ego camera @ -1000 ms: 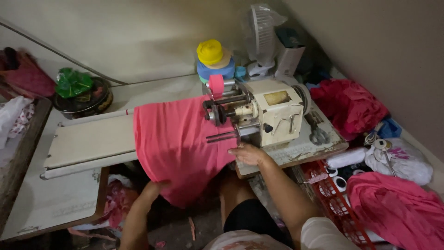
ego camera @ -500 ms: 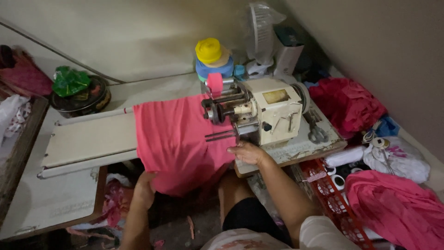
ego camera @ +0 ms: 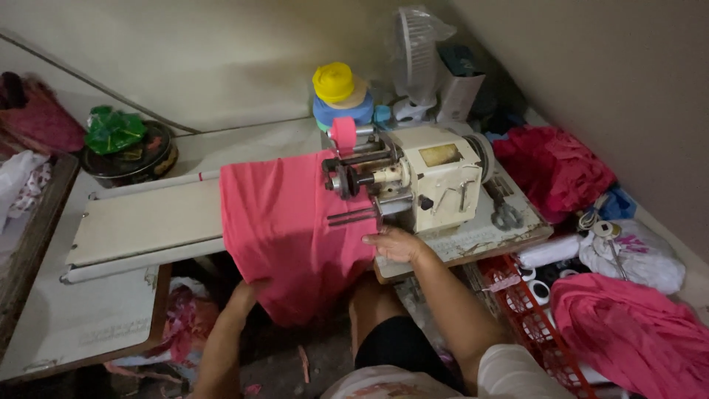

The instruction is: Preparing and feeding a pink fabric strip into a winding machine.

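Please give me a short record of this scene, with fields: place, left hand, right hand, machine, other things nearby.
place: sewing table in a room corner
left hand: holds the lower edge of the pink cloth from below
right hand: rests on the cloth's right edge, beside the machine
machine: cream sewing machine, cloth draped at its left end
nearby: tape rolls, scissors, red basket, pink fabric heap

Matt pink cloth (ego camera: 288, 222), cream painted-metal sewing machine (ego camera: 436, 177), worn wooden table (ego camera: 96, 325)

Dim room; plain cream walls (ego camera: 221, 59) meeting in corner; pale worn desk (ego camera: 81, 325); dark littered floor (ego camera: 295, 362).
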